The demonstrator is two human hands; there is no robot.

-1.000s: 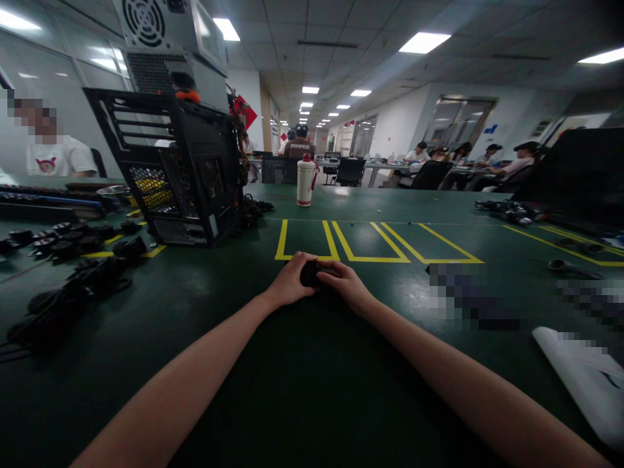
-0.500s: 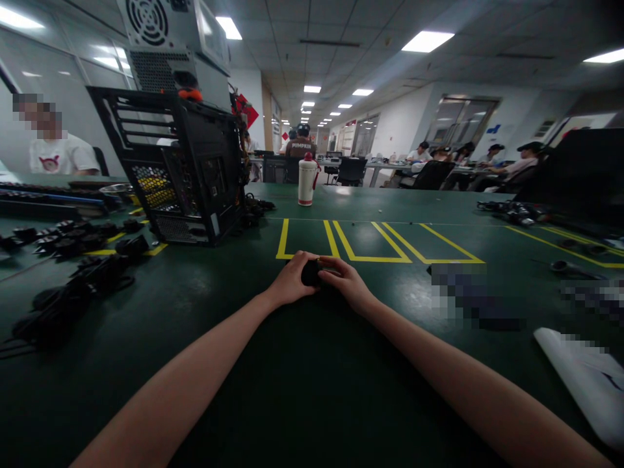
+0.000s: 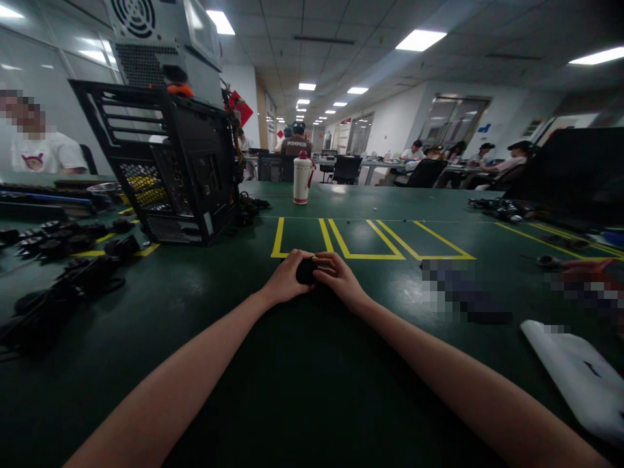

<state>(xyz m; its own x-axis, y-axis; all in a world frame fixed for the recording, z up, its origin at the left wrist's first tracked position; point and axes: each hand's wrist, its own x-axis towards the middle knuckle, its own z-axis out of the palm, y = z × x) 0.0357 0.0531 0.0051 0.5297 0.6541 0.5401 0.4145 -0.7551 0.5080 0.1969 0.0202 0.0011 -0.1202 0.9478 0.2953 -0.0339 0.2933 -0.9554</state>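
Observation:
A small black rounded object (image 3: 305,271), its kind not clear, sits between my two hands just above or on the green table. My left hand (image 3: 283,279) wraps round its left side, fingers over the top and thumb below. From the other side my right hand (image 3: 338,278) closes on it with bent fingers and thumb. A tiny yellow spot shows at its top by the right fingertips. The fingers hide much of the object. Yellow tape outlines (image 3: 341,255) lie on the table just beyond the hands.
An open black computer case (image 3: 195,169) stands at the left, near bundled black cables (image 3: 63,286). A white bottle with a red lid (image 3: 301,179) stands farther back. At right lie a blurred dark item (image 3: 468,292), a white object (image 3: 575,377) and a black monitor-like shape (image 3: 570,162). People sit beyond.
The whole view has shifted slightly, so the scene sits a little farther left. Both hands keep nearly the same hold on the black object.

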